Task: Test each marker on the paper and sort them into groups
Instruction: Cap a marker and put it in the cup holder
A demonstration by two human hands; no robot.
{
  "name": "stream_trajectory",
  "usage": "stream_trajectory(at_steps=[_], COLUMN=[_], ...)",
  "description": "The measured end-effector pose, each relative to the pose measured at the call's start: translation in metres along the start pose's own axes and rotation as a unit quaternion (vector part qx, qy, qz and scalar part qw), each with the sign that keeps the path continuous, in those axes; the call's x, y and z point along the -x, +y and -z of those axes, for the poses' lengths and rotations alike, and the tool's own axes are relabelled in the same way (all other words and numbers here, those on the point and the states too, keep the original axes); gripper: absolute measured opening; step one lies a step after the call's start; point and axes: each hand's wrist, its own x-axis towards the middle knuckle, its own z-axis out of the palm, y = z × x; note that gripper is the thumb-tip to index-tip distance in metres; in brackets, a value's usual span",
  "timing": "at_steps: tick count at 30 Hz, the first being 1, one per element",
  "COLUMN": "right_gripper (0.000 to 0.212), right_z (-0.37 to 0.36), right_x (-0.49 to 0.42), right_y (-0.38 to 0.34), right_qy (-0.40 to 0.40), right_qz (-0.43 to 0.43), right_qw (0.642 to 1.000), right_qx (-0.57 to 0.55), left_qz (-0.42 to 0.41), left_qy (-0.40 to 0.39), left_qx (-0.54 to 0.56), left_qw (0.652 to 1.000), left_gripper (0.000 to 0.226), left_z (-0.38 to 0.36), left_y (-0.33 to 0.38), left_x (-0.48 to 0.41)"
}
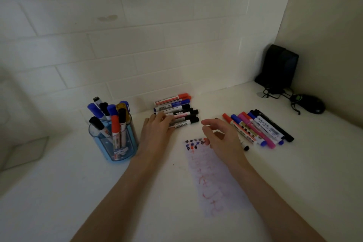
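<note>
A strip of white paper [213, 180] lies on the counter, with small blue, black and red test marks along its top edge and faint red scribbles lower down. One group of markers [177, 109] lies in a row by the wall. My left hand [157, 131] rests flat with its fingertips on the near ends of that row. A second group of coloured markers [261, 127] lies fanned out to the right. My right hand [222, 139] hovers over the paper's top right corner, fingers apart, holding nothing. A black-capped marker [245, 147] lies partly hidden beneath it.
A blue transparent pen holder [119, 147] with several upright markers stands left of my left hand. At the back right corner are a black box-shaped device [279, 67], a tangle of cable [275, 92] and a dark computer mouse [309, 104]. A tiled wall runs behind the counter.
</note>
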Motion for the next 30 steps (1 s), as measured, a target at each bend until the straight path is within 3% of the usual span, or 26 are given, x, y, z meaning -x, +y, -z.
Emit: stream_trajectory(at_steps=[5, 13, 16, 18, 22, 24, 26, 27, 29, 30], right_gripper=[0.018, 0.021, 0.042, 0.048, 0.028, 0.022, 0.013, 0.008, 0.011, 0.017], right_z=[0.001, 0.001, 0.002, -0.001, 0.000, 0.005, 0.008, 0.009, 0.007, 0.006], right_x=[-0.001, -0.001, 0.004, 0.007, 0.010, 0.008, 0.007, 0.006, 0.003, 0.004], right_y=[0.002, 0.003, 0.001, -0.001, -0.004, -0.008, -0.013, -0.017, -0.022, -0.025], right_qy=[0.006, 0.011, 0.004, 0.000, 0.026, 0.043, 0.059, 0.064, 0.044, 0.024], right_qz=[0.008, 0.040, 0.137, 0.202, 0.281, 0.297, 0.278, 0.245, 0.139, 0.101], right_qw=[1.000, 0.994, 0.958, 0.923, 0.881, 0.863, 0.879, 0.911, 0.977, 0.990], right_qx=[0.022, 0.098, 0.252, 0.328, 0.381, 0.406, 0.384, 0.325, 0.157, 0.099], left_qz=[0.030, -0.016, -0.029, -0.036, -0.025, -0.009, 0.005, -0.011, -0.058, -0.069], left_qy=[-0.011, -0.017, 0.029, 0.014, -0.053, -0.091, -0.109, -0.107, -0.095, -0.088], left_qx=[-0.045, -0.028, 0.049, 0.124, 0.257, 0.352, 0.461, 0.470, 0.422, 0.396], left_qw=[0.998, 0.999, 0.998, 0.992, 0.965, 0.932, 0.881, 0.876, 0.900, 0.912], left_gripper=[0.040, 0.035, 0.030, 0.026, 0.029, 0.046, 0.059, 0.056, 0.047, 0.044], left_z=[-0.001, 0.005, 0.019, 0.028, 0.039, 0.043, 0.045, 0.044, 0.039, 0.036], left_y=[0.001, 0.005, 0.017, 0.026, 0.037, 0.036, 0.035, 0.034, 0.033, 0.035], left_x=[-0.001, 0.005, 0.011, 0.017, 0.027, 0.029, 0.030, 0.031, 0.033, 0.035])
